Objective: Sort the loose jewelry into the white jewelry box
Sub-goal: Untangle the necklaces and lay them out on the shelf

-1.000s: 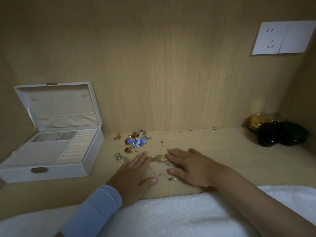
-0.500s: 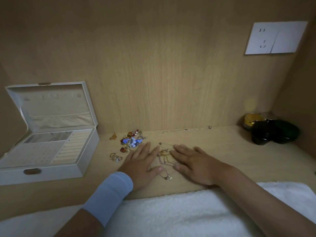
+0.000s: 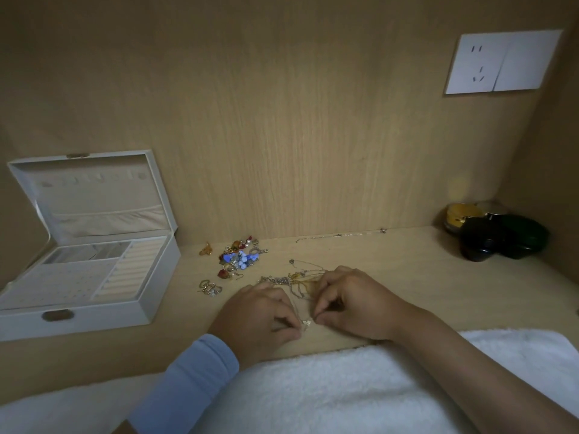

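Left hand (image 3: pixel 257 314), right hand (image 3: pixel 354 305), curled over chains (image 3: pixel 297 281) (grip hidden)

No legible text, label, brand or number anywhere in view. White socket plate (image 3: pixel 501 61) on the wooden back wall (image 3: pixel 282 120) bare but for plug slots. Metal clasp plate (image 3: pixel 57 315) on the white jewelry box (image 3: pixel 109 319) too small to read, dark jars (image 3: pixel 479 242) at right too dim.

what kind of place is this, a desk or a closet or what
Likely a built-in wooden desk nook or cabinet shelf in a home: wood-grain panels behind and beside, a wall socket, and an open white jewelry box with small jars in the corner.
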A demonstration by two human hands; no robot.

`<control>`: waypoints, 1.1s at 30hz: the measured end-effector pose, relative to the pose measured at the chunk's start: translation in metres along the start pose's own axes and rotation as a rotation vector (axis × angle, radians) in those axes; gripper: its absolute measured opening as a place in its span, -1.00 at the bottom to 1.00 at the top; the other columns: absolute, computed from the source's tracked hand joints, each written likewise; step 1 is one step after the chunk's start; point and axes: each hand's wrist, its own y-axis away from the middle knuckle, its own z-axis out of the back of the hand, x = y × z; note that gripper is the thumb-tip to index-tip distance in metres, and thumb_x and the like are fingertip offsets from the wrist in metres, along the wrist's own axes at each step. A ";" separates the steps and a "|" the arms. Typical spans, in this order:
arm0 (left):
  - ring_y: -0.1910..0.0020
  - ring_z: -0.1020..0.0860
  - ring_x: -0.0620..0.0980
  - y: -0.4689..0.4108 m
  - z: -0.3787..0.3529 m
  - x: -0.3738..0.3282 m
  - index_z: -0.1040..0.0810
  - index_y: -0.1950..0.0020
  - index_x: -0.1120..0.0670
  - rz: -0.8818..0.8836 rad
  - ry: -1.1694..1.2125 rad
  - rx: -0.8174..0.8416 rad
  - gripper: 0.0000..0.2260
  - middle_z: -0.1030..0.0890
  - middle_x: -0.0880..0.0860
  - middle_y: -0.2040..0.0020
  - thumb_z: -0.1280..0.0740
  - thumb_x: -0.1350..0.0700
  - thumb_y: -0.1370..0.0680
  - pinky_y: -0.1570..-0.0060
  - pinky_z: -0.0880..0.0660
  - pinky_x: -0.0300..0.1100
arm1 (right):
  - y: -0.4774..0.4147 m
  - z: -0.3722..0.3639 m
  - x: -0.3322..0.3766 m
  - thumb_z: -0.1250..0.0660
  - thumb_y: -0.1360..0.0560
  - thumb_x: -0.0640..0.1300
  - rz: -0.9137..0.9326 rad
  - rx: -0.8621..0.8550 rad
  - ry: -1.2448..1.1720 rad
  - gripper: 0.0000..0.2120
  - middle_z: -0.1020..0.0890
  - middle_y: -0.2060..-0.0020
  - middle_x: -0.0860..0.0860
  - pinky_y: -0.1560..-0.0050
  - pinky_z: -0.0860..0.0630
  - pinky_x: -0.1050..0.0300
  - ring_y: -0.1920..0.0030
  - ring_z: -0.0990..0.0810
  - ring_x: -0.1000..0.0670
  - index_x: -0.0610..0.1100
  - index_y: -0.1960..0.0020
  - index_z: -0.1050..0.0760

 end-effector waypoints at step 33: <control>0.04 -0.66 0.11 -0.058 0.042 -0.013 -0.47 -0.12 0.15 0.269 1.277 -0.188 -0.84 -0.65 0.12 0.01 -0.11 0.19 -0.67 -0.10 -0.51 -0.03 | -0.055 0.050 0.047 -0.43 -0.52 -0.24 -0.234 -0.443 -0.906 -0.91 -0.70 0.26 -0.08 0.22 -0.51 0.31 0.30 -0.62 0.09 -0.26 0.05 -0.67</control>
